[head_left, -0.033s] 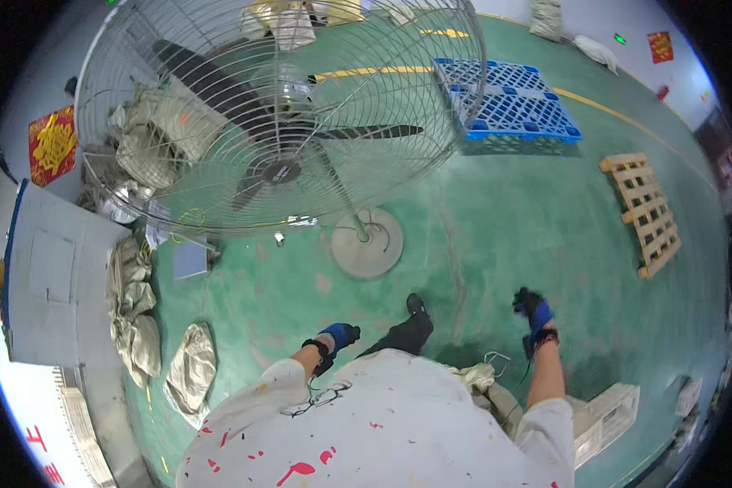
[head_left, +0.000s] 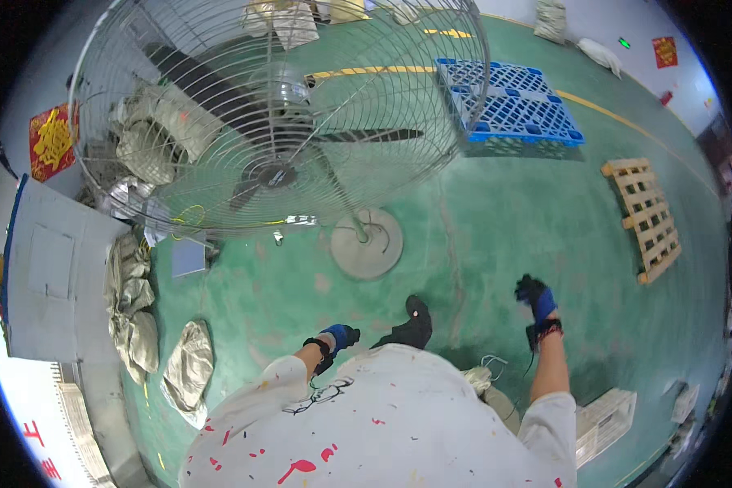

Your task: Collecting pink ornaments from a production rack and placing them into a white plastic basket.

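My left hand (head_left: 339, 336), in a blue and black glove, hangs beside my body at the left of my black shoe (head_left: 416, 311). Its fingers point to the right and blend into one dark shape, so I cannot tell how far they are closed. My right hand (head_left: 537, 298), gloved the same way, is held out at the right above the green floor (head_left: 512, 220). Its dark fingers are loosely apart, with no object visible in them. Both wrists wear dark bands. Ahead stands a large caged fan (head_left: 276, 175) on a round base (head_left: 367, 244).
Sacks (head_left: 132, 313) line the grey cabinet (head_left: 53, 268) at the left; a single sack (head_left: 189, 370) lies nearer. A blue plastic pallet (head_left: 508, 102) is far ahead, and a wooden pallet (head_left: 641, 220) lies right. A pale crate (head_left: 606, 427) and a sack (head_left: 500, 407) are near my right side.
My right hand has risen slightly away from my body. The sack by my right side is more hidden behind my shirt. My left hand has barely moved.
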{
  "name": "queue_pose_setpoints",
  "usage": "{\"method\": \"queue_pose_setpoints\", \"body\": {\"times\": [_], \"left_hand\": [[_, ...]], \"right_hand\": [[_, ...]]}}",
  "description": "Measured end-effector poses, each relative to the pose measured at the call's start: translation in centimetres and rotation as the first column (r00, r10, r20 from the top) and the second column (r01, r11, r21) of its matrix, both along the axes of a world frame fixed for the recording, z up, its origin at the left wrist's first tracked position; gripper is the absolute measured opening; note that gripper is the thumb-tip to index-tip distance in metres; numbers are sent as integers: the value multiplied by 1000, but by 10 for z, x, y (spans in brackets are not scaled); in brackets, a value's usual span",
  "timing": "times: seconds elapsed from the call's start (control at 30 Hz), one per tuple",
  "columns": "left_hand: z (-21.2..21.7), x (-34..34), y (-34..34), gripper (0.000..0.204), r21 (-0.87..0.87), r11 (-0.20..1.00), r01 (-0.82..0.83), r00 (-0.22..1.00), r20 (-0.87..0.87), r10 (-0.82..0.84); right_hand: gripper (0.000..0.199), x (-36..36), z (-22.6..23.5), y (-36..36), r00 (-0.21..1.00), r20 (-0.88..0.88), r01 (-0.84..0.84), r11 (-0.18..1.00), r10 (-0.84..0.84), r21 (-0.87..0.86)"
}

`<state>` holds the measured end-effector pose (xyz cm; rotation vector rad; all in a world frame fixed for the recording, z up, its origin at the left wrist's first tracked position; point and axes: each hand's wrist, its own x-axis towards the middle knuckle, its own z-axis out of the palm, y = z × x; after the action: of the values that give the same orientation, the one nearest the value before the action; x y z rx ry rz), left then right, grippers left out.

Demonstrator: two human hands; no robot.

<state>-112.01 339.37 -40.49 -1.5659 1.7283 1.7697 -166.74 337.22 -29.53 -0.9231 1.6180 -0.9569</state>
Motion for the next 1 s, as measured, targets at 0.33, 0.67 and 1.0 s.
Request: {"method": "queue_pose_setpoints", "body": {"times": [0.33,0.67,1.0], "left_hand": [[-53,-67,-88,38,-108,916,-387,915,73,396],[-28,-273,-38,21,29,-87,-996,-83,116,990],[3,-473,42,33,6,198,-980,196,165,967]], "right_hand": [[31,52,151,-379,739,-119,-664,685,664,-301],[33,229,233,-542,89,-697,-912,-224,712,-344],[51,344,205,-547,-81,-75,-891,-106,994,-442]]}}
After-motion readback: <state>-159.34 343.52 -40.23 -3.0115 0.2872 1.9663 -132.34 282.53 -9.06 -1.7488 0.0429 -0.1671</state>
